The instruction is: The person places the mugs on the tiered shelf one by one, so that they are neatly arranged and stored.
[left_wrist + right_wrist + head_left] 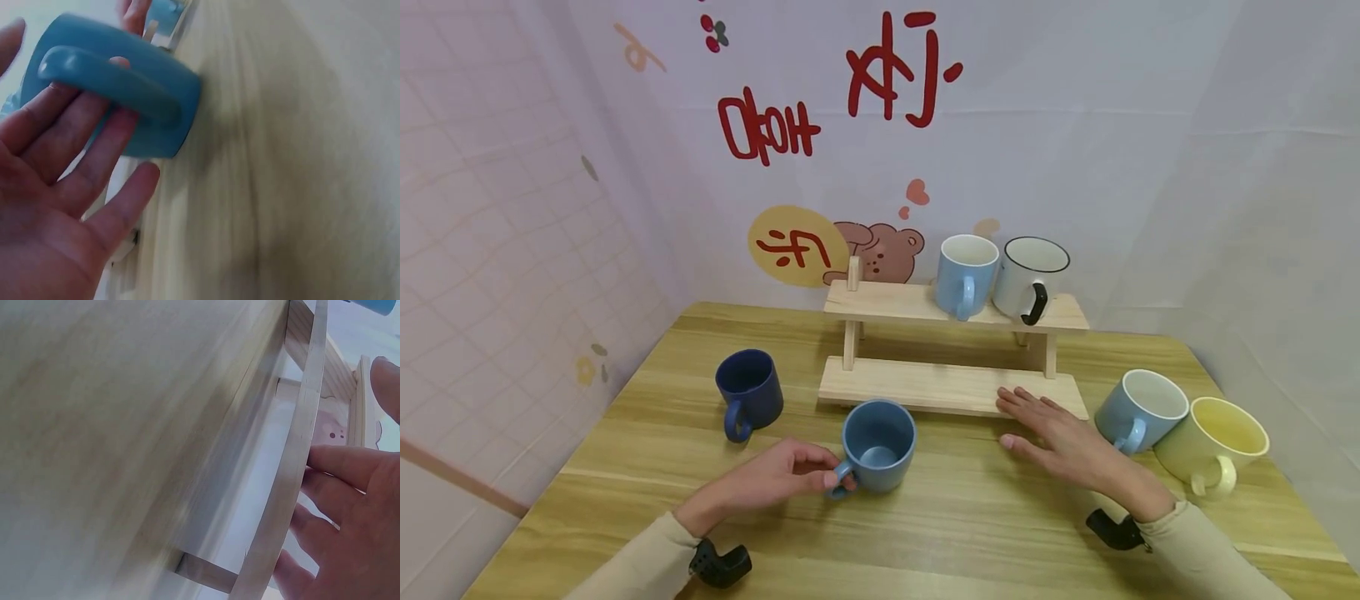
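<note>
Head view: I see the two-tier wooden rack [951,385] mid-table. In front of its lower shelf stands the blue mug [877,445], my left hand [775,477] pinching its handle for lifting. My right hand [1060,433], fingers straight, steadies the shelf edge.

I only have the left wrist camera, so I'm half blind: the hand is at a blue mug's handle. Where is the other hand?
Observer: The right hand lies open on the table, fingers at the wooden rack's lower board.
Operator: Anything on the rack?
Observer: Two mugs on top: a light blue mug and a white mug.
Operator: Others nearby?
Observer: A dark blue mug stands left of your blue mug.
</note>
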